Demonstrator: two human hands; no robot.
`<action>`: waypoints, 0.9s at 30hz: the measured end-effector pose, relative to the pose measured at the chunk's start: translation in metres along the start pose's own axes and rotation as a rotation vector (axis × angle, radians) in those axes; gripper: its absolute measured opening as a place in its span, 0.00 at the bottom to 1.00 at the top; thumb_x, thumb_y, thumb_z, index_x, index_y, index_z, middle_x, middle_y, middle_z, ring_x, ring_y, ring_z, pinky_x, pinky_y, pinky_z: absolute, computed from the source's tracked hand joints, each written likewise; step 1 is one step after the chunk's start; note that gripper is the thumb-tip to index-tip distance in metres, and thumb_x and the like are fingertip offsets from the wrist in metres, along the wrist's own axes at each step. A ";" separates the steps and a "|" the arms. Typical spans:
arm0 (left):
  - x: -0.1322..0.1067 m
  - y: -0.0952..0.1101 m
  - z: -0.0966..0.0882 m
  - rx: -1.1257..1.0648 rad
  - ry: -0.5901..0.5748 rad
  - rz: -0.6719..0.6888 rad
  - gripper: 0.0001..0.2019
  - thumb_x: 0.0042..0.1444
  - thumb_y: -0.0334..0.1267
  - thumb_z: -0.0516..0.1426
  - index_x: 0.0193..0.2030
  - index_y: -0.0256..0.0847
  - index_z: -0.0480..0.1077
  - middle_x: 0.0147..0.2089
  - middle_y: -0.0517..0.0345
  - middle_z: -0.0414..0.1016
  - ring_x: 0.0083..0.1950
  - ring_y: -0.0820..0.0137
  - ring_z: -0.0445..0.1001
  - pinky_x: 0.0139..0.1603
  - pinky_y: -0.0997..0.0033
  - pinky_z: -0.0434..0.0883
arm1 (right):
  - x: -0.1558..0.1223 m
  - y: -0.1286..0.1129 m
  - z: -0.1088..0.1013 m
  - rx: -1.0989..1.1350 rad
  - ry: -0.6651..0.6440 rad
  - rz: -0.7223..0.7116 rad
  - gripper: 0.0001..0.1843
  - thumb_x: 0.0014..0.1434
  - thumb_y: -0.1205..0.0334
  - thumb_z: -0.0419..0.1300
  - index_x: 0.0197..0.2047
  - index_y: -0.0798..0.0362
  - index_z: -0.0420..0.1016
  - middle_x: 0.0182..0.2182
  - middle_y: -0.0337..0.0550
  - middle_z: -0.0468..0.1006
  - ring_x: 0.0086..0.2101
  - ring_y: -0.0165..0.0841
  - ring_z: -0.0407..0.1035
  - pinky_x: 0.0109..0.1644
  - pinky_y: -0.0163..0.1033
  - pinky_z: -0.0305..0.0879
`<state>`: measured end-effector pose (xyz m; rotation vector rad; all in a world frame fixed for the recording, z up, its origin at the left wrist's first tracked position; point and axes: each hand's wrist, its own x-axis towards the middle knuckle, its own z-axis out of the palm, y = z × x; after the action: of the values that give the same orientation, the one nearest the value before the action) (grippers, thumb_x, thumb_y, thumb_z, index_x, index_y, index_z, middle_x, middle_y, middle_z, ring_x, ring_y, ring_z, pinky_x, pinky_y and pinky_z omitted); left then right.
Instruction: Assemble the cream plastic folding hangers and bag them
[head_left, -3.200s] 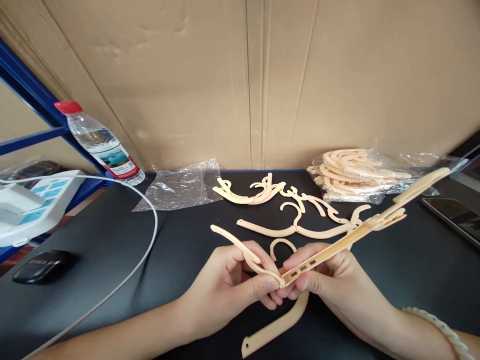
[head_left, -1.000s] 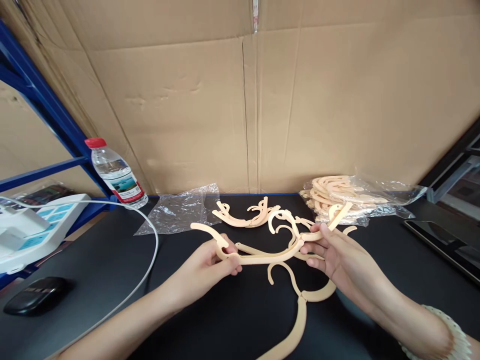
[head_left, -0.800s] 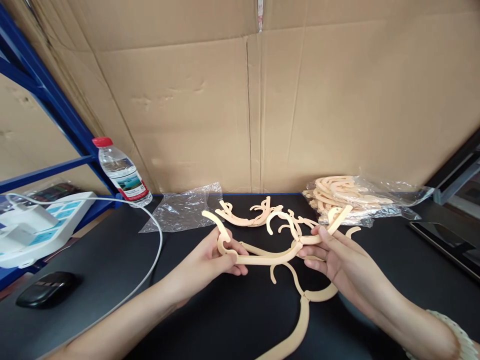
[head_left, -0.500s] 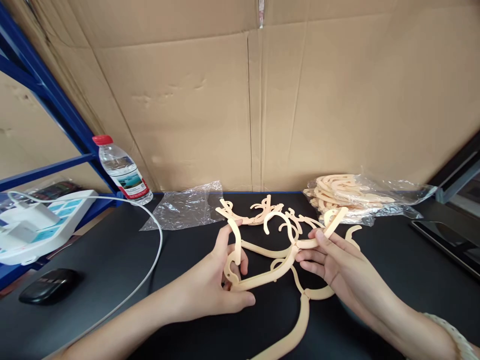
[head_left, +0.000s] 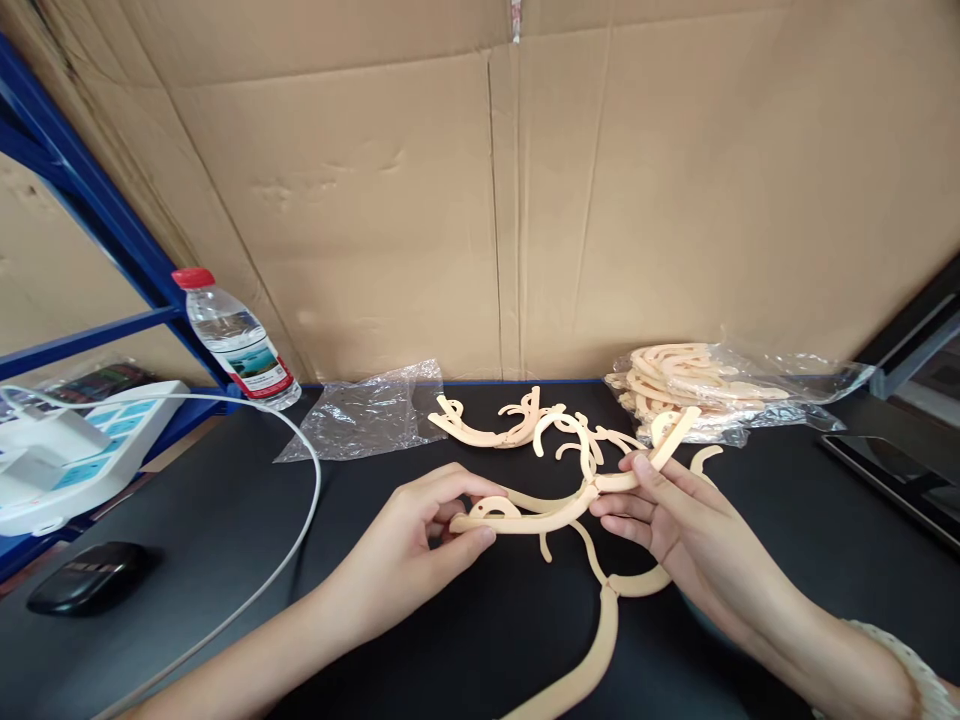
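Observation:
A beige folding clothes hanger (head_left: 555,518) is held up between both hands, its curved hook (head_left: 564,422) pointing upward. My left hand (head_left: 427,525) pinches the tip of its left arm, thumb below and fingers above, beside a small holed piece folded against that arm. My right hand (head_left: 667,510) grips the right arm, whose end piece (head_left: 673,440) sticks up past the thumb. Under and behind them, more hangers (head_left: 609,625) of the same kind lie on the black table, partly hidden by my right hand.
Several beige hangers (head_left: 480,436) lie towards the back, beside a flat clear plastic bag (head_left: 367,412). A bagged stack of hangers (head_left: 679,385) is at back right, a dark tablet-like device (head_left: 892,485) nearby. At left are a water bottle (head_left: 244,350), power strip (head_left: 112,440), white cable (head_left: 318,480) and black mouse (head_left: 90,577).
My left fingers have closed from a wide grasp to a pinch on the left arm's tip. That arm has risen, and its small end piece now lies folded along it. My right hand keeps its hold.

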<state>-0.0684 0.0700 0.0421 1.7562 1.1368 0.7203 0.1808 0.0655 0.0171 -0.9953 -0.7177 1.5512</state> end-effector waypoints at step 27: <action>0.066 -0.039 -0.058 -0.171 0.519 -0.012 0.17 0.41 0.44 0.68 0.35 0.37 0.74 0.34 0.52 0.82 0.37 0.61 0.81 0.46 0.59 0.77 | 0.108 -0.031 0.008 -0.484 -0.086 -0.033 0.04 0.61 0.66 0.62 0.39 0.53 0.70 0.25 0.39 0.75 0.26 0.30 0.73 0.30 0.35 0.73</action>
<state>-0.1045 0.1582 0.0315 1.4537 1.3739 1.2752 0.1833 0.1777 0.0244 -1.2631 -1.2005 1.4263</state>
